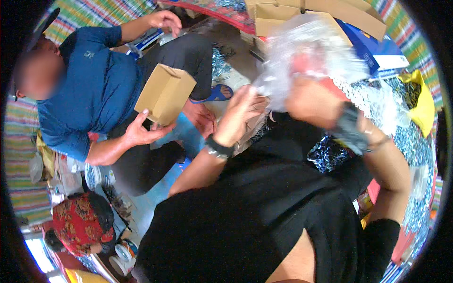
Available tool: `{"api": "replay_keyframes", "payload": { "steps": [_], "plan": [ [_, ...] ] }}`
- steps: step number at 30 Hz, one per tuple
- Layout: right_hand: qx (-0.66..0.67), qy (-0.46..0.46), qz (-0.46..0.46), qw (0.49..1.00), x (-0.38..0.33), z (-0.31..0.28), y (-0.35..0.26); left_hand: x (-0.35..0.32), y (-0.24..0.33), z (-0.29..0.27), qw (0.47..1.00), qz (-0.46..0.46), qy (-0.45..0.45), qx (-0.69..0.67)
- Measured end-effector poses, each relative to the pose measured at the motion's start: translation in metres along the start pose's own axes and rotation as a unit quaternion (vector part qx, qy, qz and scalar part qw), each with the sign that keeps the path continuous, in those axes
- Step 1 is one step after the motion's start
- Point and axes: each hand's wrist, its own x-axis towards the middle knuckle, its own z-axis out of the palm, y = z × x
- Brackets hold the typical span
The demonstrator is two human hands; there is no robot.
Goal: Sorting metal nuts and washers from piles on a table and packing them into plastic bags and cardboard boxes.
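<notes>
From the head view, I have a crumpled clear plastic bag (pixel 309 49) lifted up close in front of me, at about one o'clock from the middle of the picture. It is blurred by nearness, a pale bunched mass with something reddish showing through it.

My right hand (pixel 314 101) sits directly under the bag, at its six o'clock, with the wrist running down toward four o'clock. That hand is blurred; its fingers seem wrapped up into the bottom of the bag, clamped on the plastic, though I cannot make out each one.

My left hand (pixel 238 113) is at the bag's eight o'clock, its fingers (pixel 255 96) pointing toward two o'clock and drawn together, touching the bag's lower left edge. I cannot tell for sure whether they pinch the plastic or only rest against it. A dark wristband (pixel 219 148) rings that wrist.

So the bag lies above both hands, its bulk running from the left hand's fingertips up and across toward one o'clock. The right hand is the nearer one, carrying it from below.

At ten o'clock a seated person in a blue shirt (pixel 92 89) holds a small brown cardboard box (pixel 165 94), well apart from my hands. A heap of small shiny metal parts (pixel 377 101) lies at three o'clock, beside a yellow bag (pixel 422 101).
</notes>
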Motion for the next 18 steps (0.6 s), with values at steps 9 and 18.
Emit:
{"api": "replay_keyframes", "payload": {
  "steps": [9, 18],
  "plan": [
    [0.182, 0.056, -0.048, 0.98, 0.08, 0.059, -0.099, -0.012, 0.002, -0.054, 0.988, 0.057, 0.147, 0.006],
    [0.259, 0.095, 0.335, 0.901, 0.045, -0.015, -0.051, -0.002, 0.009, -0.09, 0.987, 0.086, 0.131, -0.034]
  ]
}}
